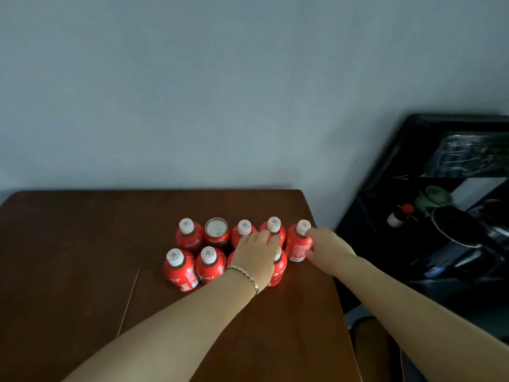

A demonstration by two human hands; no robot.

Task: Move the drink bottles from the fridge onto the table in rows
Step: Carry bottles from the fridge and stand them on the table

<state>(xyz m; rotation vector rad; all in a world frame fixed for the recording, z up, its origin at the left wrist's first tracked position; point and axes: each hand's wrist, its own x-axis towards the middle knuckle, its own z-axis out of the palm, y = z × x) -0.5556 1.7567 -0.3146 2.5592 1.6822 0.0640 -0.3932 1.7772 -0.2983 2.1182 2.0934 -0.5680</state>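
Note:
Several red drink bottles with white caps stand in two rows on the brown table (82,244). A red can (217,232) stands second from the left in the back row. My right hand (327,244) is wrapped around the back row's rightmost bottle (298,242), which stands on the table. My left hand (257,257), with a bracelet at the wrist, covers a front-row bottle (230,261) and hides most of it. Just right of that hand stands another front-row bottle (278,268).
A dark open fridge (429,216) stands to the right of the table, holding a small jar with a red lid (399,215) and dark items. A pale wall rises behind the table. The table's right edge runs close to the bottles.

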